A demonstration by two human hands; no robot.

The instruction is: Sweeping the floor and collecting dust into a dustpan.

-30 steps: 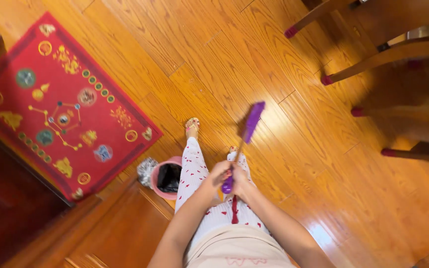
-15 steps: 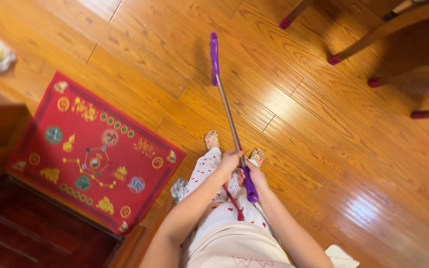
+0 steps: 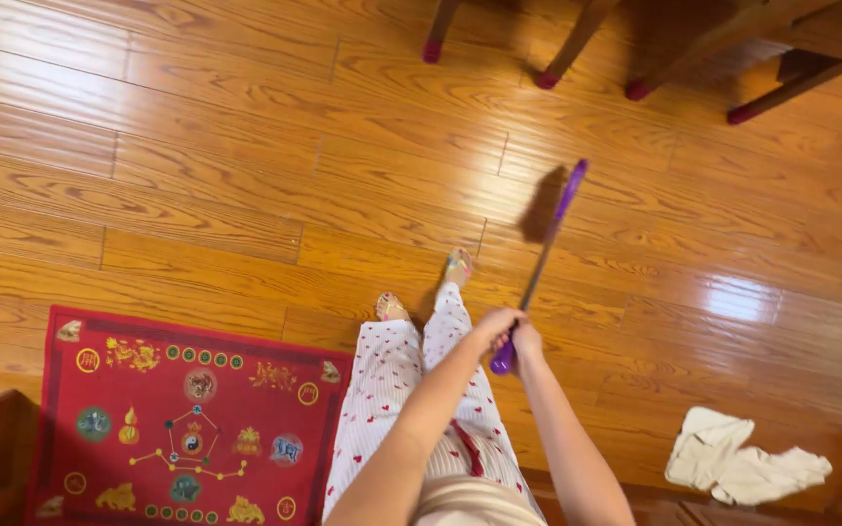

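Both arms are reaching forward, the left hand point(image 3: 492, 324) and right hand point(image 3: 525, 341) clasping the purple-handled, metal-shafted mop point(image 3: 545, 248) angled over the wooden plank floor point(image 3: 246, 156).

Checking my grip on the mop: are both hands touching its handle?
Touching. The head view shows the left hand and right hand wrapped together around the mop at its purple grip end.

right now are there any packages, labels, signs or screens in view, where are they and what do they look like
No packages, labels, signs or screens show.
Nearest thing to one: red mat, on the wood floor beside the person's left leg; rectangular, red with a darker border, gold, green and blue emblems.
White cloth, crumpled on the floor at lower right; plain.
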